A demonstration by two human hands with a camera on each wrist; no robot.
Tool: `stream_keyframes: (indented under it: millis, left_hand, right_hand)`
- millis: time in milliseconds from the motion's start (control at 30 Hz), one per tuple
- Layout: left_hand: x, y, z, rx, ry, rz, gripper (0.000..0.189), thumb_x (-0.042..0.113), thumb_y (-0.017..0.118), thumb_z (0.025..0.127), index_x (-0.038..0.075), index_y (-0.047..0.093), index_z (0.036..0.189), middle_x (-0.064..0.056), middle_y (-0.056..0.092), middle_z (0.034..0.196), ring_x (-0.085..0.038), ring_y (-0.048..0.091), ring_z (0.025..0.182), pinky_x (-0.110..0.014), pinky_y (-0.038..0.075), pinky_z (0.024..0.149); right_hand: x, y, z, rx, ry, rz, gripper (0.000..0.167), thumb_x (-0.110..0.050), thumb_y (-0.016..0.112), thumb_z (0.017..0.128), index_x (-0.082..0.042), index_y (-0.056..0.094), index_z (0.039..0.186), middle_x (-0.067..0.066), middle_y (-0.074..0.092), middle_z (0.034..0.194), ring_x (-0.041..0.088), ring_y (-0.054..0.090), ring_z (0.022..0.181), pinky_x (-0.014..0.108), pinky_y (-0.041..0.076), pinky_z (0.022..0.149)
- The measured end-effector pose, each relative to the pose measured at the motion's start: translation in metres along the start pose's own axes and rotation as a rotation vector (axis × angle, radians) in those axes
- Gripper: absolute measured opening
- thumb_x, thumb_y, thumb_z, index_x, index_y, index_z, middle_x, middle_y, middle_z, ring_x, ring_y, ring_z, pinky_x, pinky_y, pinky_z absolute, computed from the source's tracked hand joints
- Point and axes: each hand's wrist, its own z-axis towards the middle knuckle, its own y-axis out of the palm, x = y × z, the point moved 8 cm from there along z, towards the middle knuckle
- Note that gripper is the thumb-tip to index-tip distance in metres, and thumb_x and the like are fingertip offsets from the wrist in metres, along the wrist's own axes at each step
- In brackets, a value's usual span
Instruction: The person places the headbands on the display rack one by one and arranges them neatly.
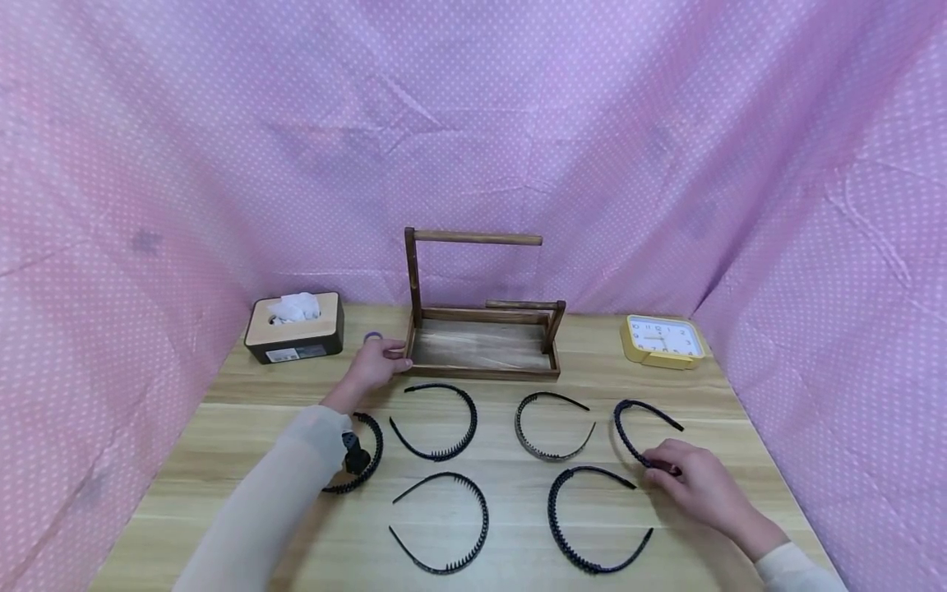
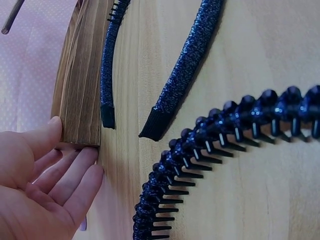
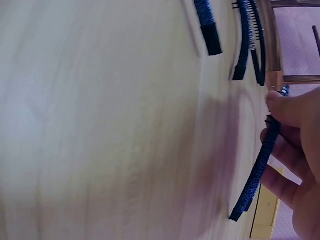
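Observation:
My left hand is at the left end of a brown wooden rack; thumb and fingers hold its corner, as the left wrist view shows. The rack has a low tray base with a tall bar and a shorter bar on posts. On the right, my right hand pinches a dark blue toothed headband between thumb and fingers; it stands tilted, its shadow on the table. Nearby lie a dark headband and a thinner headband. Another dark headband is partly hidden by my left wrist.
Two more headbands, an upper one and a lower one, lie in the middle of the wooden table. A tissue box stands at back left, a yellow clock at back right. Pink dotted cloth surrounds the table.

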Motion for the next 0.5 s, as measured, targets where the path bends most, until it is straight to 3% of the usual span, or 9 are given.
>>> stream_keyframes:
  millis: [300, 500]
  left_hand:
    - [0.001, -0.001, -0.001, -0.004, 0.011, 0.007, 0.051, 0.01, 0.07, 0.098, -0.005, 0.054, 0.144, -0.025, 0.066, 0.132, -0.037, 0.064, 0.123, -0.043, 0.055, 0.101]
    - [0.003, -0.002, -0.001, -0.004, 0.005, 0.004, 0.05, 0.011, 0.07, 0.098, -0.004, 0.055, 0.143, -0.025, 0.066, 0.131, -0.037, 0.064, 0.121, -0.041, 0.057, 0.097]
  right_hand:
    - [0.008, -0.033, 0.013, 0.269, 0.133, 0.083, 0.025, 0.007, 0.086, 0.073, -0.001, 0.08, 0.096, 0.007, 0.076, 0.085, -0.008, 0.061, 0.071, 0.006, 0.05, 0.063]
    - [0.017, -0.052, 0.031, 0.367, 0.286, 0.18, 0.019, 0.005, 0.083, 0.081, 0.001, 0.08, 0.099, 0.018, 0.077, 0.088, -0.018, 0.061, 0.071, 0.006, 0.051, 0.062]
